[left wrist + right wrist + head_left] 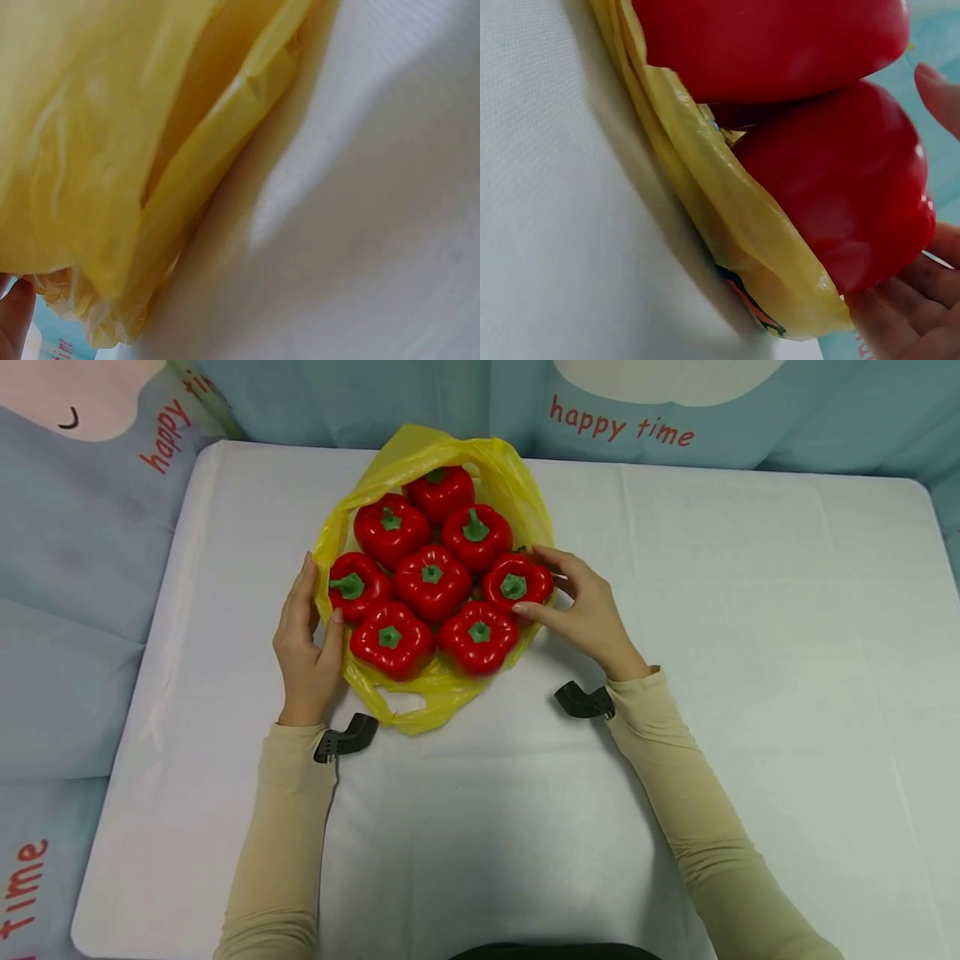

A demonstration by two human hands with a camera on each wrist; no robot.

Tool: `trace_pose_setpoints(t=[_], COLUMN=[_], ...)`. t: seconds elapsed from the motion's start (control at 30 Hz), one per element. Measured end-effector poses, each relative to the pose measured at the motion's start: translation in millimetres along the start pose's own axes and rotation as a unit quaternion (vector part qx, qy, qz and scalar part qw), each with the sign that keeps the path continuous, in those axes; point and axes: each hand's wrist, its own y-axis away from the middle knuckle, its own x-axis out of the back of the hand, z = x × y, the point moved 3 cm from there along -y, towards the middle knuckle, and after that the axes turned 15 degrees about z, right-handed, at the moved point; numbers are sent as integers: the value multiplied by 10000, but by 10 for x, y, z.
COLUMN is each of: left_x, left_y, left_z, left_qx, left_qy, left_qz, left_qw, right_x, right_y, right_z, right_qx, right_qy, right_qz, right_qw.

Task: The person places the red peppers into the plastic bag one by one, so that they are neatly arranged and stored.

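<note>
Several glossy red bell peppers (432, 582) with green stems fill a yellow plastic bag (525, 497), whose mouth is spread wide in the head view. My left hand (306, 652) rests along the bag's left side, fingers fairly straight, thumb near the rim. At the right side, my right hand (577, 602) curls round the rightmost bell pepper (536, 578), fingers behind and thumb at its front. In the right wrist view the fingers (911, 300) lie against the pepper by the bag's edge. The left wrist view shows mostly crumpled bag (82, 150) and one finger (15, 315).
A white cloth covers the table (750, 693) beneath the bag. Behind and to the left hangs a blue curtain (420, 402) with red lettering. Dark wrist cameras sit at both cuffs, the right one (585, 700) close to the bag's lower right.
</note>
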Motion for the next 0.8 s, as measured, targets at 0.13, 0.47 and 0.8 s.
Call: trace_pose_setpoints(t=[0.13, 0.47, 0.8], left_x=[-9, -7, -20], left_y=[-3, -7, 14], left_z=[-16, -23, -98], left_qx=[-1, 25, -11], left_qy=[15, 25, 54], left_qz=[-9, -17, 2], left_qw=[10000, 10000, 10000], right_x=[26, -96, -109], right_y=[23, 161, 173], right_z=[-34, -37, 12], right_qx=[221, 1283, 1424], right_qy=[-41, 376, 309], right_qz=[-82, -428, -243], right_qw=[9997, 9901, 9890])
